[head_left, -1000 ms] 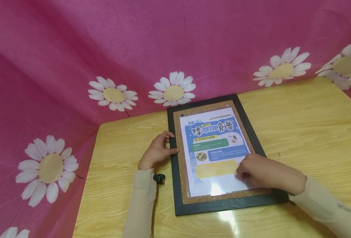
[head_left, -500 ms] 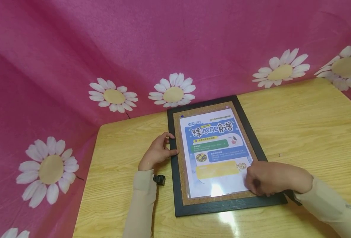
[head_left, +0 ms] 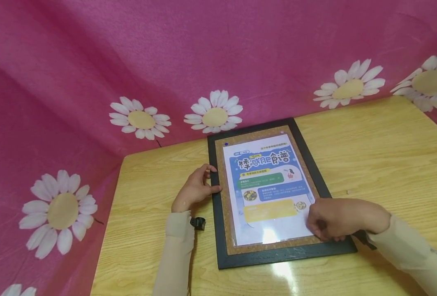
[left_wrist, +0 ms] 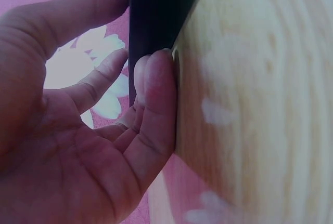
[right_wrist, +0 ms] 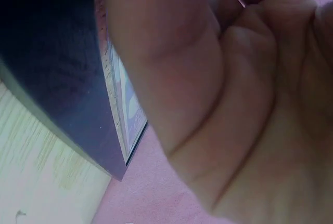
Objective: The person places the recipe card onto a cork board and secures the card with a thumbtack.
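A cork board (head_left: 221, 205) in a black frame lies on the table, bearing a printed poster (head_left: 259, 232) in blue, green and yellow. A blue push pin (head_left: 226, 144) sits at the cork's upper left, and a pale push pin (head_left: 282, 132) at its upper right. My left hand (head_left: 194, 189) holds the frame's left edge; in the left wrist view its fingers (left_wrist: 156, 83) bend against the black side. Over the poster's lower right corner, my right hand (head_left: 340, 220) has curled fingers touching the board. Whatever its fingertips may pinch is hidden, in the right wrist view too.
The wooden table (head_left: 373, 156) extends to both sides of the board. A small pale bit (head_left: 348, 192) lies right of the frame. Behind the table hangs a pink cloth (head_left: 277, 53) with daisies, close to the frame's top edge. A black strap device (head_left: 198, 223) is at the left wrist.
My right hand has moved right and slightly down, from over the poster to its lower right corner, then stayed nearly still. My left hand and the board have not moved.
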`<state>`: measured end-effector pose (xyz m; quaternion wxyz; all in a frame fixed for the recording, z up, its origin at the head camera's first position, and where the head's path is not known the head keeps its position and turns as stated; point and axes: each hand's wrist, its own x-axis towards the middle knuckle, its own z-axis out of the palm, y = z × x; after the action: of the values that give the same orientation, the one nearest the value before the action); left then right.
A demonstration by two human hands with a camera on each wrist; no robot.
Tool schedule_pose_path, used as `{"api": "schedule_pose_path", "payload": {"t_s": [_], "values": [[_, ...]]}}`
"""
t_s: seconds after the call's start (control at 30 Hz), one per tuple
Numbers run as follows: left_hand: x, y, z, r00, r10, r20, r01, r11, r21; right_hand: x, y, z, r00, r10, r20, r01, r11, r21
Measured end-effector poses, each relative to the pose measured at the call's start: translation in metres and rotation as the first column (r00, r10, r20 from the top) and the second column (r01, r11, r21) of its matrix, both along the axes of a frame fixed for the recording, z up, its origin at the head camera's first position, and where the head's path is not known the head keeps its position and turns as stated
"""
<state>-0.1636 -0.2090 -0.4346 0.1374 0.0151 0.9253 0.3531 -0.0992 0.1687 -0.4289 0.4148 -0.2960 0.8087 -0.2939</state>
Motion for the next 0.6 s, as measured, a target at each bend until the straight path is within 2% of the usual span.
{"api": "schedule_pose_path", "payload": {"t_s": [0.2, 0.47, 0.6], "values": [[-0.0010, 0.0003, -0.0006, 1.000, -0.006, -0.004, 0.006, 1.000, 0.004, -0.0014, 0.0033, -0.0008, 0.999, 0.026, -0.025, -0.026, 0.999, -0.019], [-0.0009, 0.0008, -0.0001, 1.000, -0.004, -0.002, 0.004, 1.000, 0.001, -0.0042, 0.0049, -0.0027, 0.996, 0.048, -0.069, -0.047, 0.999, 0.009], [-0.0005, 0.0008, 0.0000, 1.000, -0.001, -0.001, 0.001, 1.000, 0.005, -0.0046, 0.0050, -0.0031, 0.997, 0.046, -0.067, -0.046, 0.999, 0.002]]}}
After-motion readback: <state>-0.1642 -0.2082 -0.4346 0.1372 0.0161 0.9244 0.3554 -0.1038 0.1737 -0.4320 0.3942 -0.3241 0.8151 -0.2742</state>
